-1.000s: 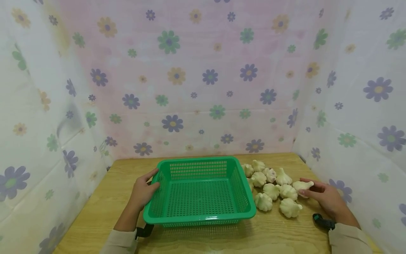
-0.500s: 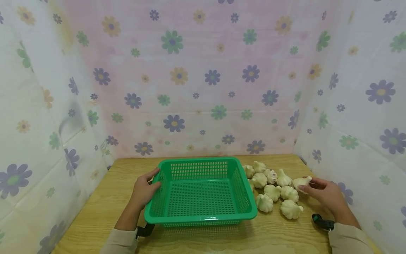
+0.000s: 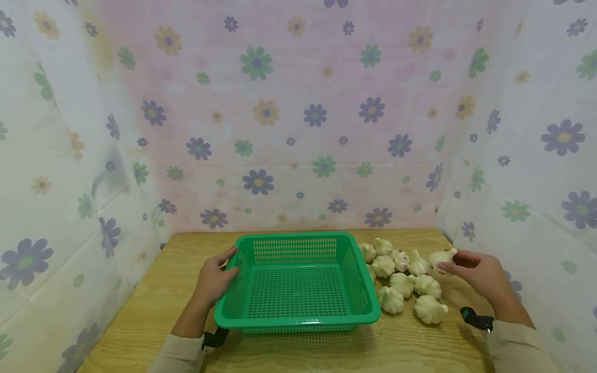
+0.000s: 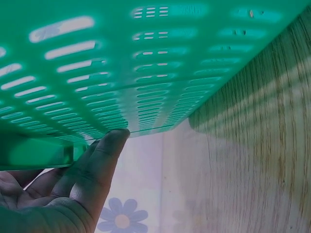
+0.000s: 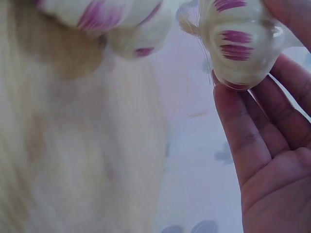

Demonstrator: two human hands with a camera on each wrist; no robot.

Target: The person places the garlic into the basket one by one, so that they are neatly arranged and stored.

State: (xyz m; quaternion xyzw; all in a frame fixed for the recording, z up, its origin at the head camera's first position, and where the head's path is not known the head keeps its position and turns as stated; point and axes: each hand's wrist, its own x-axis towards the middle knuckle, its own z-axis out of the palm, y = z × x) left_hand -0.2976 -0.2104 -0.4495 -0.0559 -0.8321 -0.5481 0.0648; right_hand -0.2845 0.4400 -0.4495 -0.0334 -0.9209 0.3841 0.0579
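Note:
A green plastic basket (image 3: 298, 322) with slotted walls stands at the middle of the table, and no item lies in it. My left hand (image 3: 212, 280) grips its left rim, thumb on the inner side; in the left wrist view, the fingers (image 4: 104, 160) lie against the slotted outer wall. My right hand (image 3: 485, 277) pinches a garlic bulb (image 3: 439, 259) by thumb and fingertips, at the right end of the garlic pile. In the right wrist view this bulb (image 5: 240, 46) shows purple streaks and a root tuft, and is off the table.
Several garlic bulbs (image 3: 403, 284) lie clustered right of the basket, some close to its wall and partly hidden by it. The wooden table (image 3: 401, 344) is enclosed by flower-patterned cloth (image 3: 298, 129) at the back and both sides.
My right hand has raised the garlic bulb and drawn it slightly up and left above the pile. My left hand keeps its hold on the basket, which stays in place.

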